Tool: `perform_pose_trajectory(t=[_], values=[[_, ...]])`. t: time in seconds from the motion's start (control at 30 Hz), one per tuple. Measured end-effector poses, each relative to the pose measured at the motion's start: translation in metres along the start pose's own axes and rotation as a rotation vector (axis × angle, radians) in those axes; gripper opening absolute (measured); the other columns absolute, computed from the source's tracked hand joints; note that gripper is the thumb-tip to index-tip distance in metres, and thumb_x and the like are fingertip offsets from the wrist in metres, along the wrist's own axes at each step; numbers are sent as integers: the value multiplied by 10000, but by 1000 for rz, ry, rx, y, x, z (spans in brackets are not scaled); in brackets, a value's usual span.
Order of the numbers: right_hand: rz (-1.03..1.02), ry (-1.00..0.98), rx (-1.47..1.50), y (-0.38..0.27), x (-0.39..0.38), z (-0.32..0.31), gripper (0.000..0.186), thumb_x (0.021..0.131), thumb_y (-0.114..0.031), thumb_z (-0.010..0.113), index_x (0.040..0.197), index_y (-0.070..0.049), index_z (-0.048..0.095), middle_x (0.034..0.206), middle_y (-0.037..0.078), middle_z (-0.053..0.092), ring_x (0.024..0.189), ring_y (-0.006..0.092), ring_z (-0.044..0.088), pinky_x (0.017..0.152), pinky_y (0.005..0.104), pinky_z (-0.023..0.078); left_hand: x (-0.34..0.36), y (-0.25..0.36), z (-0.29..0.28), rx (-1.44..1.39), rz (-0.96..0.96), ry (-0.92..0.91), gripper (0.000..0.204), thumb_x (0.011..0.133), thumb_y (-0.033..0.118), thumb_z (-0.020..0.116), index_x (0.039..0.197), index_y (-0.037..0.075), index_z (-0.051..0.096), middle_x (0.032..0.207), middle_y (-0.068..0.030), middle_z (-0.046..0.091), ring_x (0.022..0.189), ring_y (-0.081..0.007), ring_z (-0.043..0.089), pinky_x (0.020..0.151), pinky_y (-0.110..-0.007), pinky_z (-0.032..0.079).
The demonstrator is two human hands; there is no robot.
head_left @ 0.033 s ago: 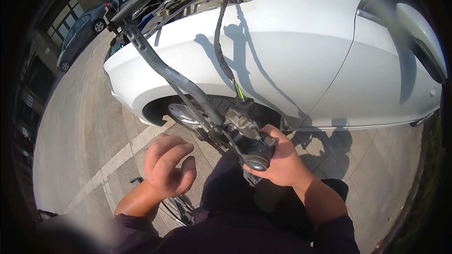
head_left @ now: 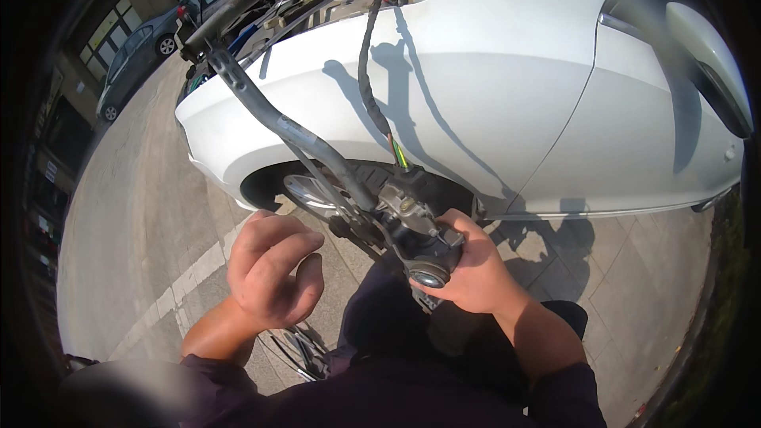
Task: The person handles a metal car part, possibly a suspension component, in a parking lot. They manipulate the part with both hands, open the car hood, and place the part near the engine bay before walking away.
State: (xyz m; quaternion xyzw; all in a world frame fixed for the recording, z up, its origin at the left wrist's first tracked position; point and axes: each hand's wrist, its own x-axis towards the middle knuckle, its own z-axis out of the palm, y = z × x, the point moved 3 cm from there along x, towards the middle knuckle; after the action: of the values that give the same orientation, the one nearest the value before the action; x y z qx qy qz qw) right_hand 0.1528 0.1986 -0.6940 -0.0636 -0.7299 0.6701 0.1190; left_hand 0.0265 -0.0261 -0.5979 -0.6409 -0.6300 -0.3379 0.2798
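Note:
My right hand [head_left: 472,273] grips the motor end of a wiper linkage [head_left: 317,147], its fingers wrapped round the dark motor [head_left: 428,250]. From there a grey metal tube slants up to the far left, ending in a pivot bracket [head_left: 214,20] over the engine bay. A taped wiring harness [head_left: 366,71] with green and yellow wires runs down into the motor's connector [head_left: 408,177]. Left of the motor, my left hand [head_left: 273,269] hangs in the air with loosely curled fingers, its thumb apart from them. Nothing shows in it. My right fingertips are partly hidden behind the motor.
A white car [head_left: 476,87] stands close in front, its engine bay [head_left: 317,0] uncovered and its door mirror [head_left: 705,71] at the right. Thin black rods [head_left: 297,353] lie below my left hand. A grey car [head_left: 135,55] is parked at the far left on the paving.
My left hand has shifted slightly left and up, away from the linkage. The right hand stays on the motor; the harness has swayed a little left.

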Motion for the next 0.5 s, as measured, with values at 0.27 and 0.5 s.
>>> perform_pose_trajectory(t=[0.27, 0.5], values=[[-30, -35, 26, 15, 6, -9, 585, 711, -60, 884, 1237, 8, 638, 1144, 99, 583, 1072, 222, 612, 971, 355, 501, 130, -18, 24, 36, 180, -687, 385, 745, 20, 822, 1119, 12, 729, 1088, -141, 681, 1054, -294, 663, 883, -425, 552], [-113, -49, -160, 5, 15, -31, 482, 687, -58, 875, 1103, 12, 642, 1083, 90, 560, 961, 245, 607, 848, 366, 516, 158, -30, 51, -26, 108, -1043, 246, 808, 56, 797, 1033, -7, 718, 961, -122, 684, 963, -308, 679, 885, -425, 533]])
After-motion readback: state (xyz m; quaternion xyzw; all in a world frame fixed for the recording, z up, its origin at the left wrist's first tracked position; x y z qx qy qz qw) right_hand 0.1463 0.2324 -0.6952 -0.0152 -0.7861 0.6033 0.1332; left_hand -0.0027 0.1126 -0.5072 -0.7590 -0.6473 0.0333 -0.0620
